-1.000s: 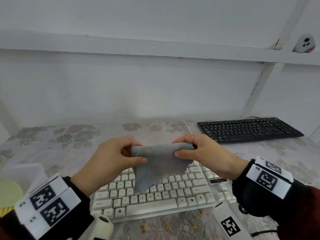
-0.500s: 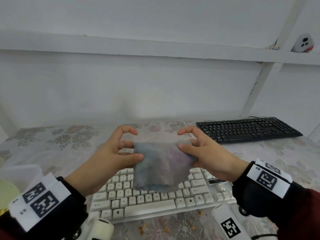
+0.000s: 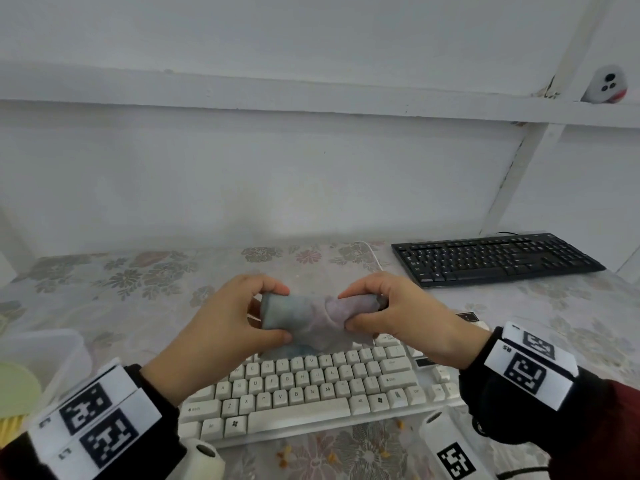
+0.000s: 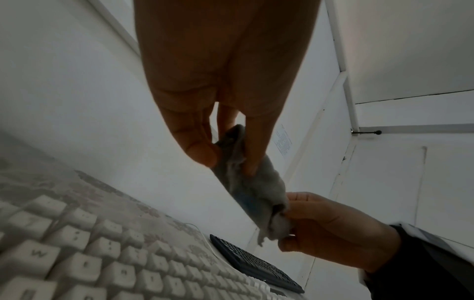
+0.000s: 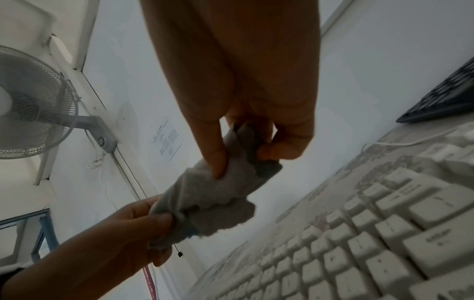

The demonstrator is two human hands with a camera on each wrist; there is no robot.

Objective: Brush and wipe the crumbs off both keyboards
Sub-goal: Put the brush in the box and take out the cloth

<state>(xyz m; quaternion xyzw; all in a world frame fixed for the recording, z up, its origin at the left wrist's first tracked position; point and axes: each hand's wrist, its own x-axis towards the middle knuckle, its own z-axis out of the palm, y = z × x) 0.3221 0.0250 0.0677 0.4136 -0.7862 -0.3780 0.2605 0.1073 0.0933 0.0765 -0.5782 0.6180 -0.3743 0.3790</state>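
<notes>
A grey cloth (image 3: 311,318) is bunched into a short fold between my two hands, above the far edge of the white keyboard (image 3: 311,393). My left hand (image 3: 277,315) pinches its left end between thumb and fingers; the same grip shows in the left wrist view on the cloth (image 4: 254,186). My right hand (image 3: 346,311) pinches the right end, also seen on the cloth (image 5: 218,194) in the right wrist view. The black keyboard (image 3: 495,258) lies at the back right. Yellow crumbs (image 3: 332,457) lie on the tablecloth in front of the white keyboard.
A translucent plastic box (image 3: 38,362) with a pale green round thing stands at the left edge. A wall and a shelf ledge close off the back of the flowered table (image 3: 104,289). A white fan (image 5: 30,101) hangs on the wall.
The cloth was held spread and hanging by its top corners. Both hands have since lowered a little and gathered it into a narrow bunched fold between them.
</notes>
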